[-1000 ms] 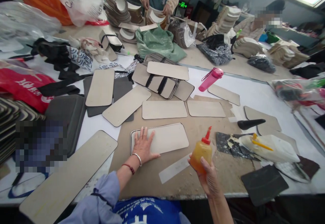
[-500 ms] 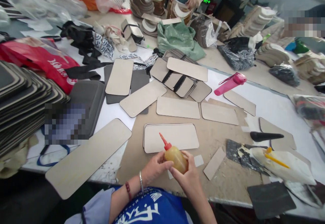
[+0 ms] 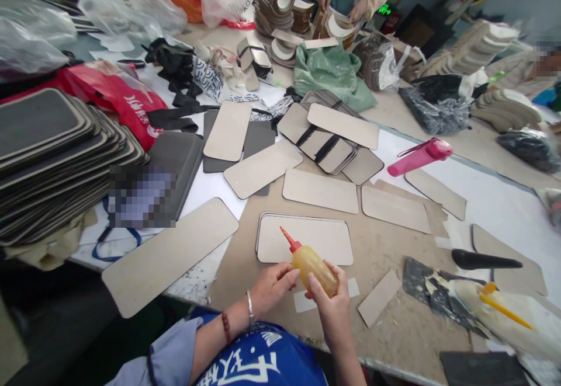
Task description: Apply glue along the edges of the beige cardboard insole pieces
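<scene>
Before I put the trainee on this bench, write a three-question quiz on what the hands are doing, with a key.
1. Which hand holds the amber squeeze bottle?
2. True or false: the wrist of the left hand has nothing on it.
3. In this view, the tip of the red nozzle shows against: A) the pink bottle, B) the stacked pale panels, C) the green bag.

Key:
1. The right hand.
2. False: a silver-toned bracelet and red beads are on it.
3. B.
</scene>
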The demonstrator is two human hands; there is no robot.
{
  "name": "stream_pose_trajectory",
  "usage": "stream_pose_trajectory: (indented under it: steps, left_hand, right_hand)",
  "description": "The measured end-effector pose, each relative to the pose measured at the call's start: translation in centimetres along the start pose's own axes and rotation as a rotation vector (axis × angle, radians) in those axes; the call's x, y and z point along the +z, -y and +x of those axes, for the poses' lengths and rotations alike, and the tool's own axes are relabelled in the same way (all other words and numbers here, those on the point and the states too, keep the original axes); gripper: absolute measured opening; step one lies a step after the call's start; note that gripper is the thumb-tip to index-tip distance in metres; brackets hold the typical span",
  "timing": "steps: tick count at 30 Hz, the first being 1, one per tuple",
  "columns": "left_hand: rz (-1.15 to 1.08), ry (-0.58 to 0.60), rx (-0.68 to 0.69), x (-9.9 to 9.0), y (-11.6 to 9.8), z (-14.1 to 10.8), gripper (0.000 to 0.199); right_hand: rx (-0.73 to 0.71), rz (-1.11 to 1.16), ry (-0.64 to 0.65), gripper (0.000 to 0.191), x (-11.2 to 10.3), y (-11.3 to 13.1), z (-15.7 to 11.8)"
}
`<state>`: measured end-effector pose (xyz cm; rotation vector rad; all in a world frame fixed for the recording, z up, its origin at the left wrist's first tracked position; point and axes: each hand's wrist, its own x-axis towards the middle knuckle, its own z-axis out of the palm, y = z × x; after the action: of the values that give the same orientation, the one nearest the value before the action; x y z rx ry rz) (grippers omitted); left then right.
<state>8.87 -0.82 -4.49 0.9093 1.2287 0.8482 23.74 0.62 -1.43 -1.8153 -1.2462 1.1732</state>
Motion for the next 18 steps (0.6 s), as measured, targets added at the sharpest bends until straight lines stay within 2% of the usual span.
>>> stream_pose_trajectory:
  steps: [3, 5, 7, 10, 18]
  left_hand:
    - [0.514, -0.271, 0.327, -2.4, 1.9, 0.2, 0.036]
    - [0.770, -0.380, 0.495, -4.2, 3.2, 0.5, 0.030]
    - [0.952, -0.392, 0.597, -5.6, 4.5, 1.1, 0.029]
    - [1.097, -0.343, 0.678, -6.8, 5.9, 1.8, 0.027]
    - [1.131, -0.361, 0.757, -7.0, 6.4, 2.1, 0.024]
  right_hand:
    - [-0.150, -0.130, -0.008, 0.053, 0.3, -0.2, 1.0]
    - [-0.297, -0.218, -0.025, 0.050, 0.9, -0.1, 1.5]
    - [-0.429, -0.275, -0.038, 0.047, 1.7, 0.2, 1.8]
    - [-0.549, -0.322, -0.044, 0.041, 3.0, 0.9, 2.2]
    - [-0.622, -0.424, -0.022, 0.032, 4.7, 2.0, 3.5]
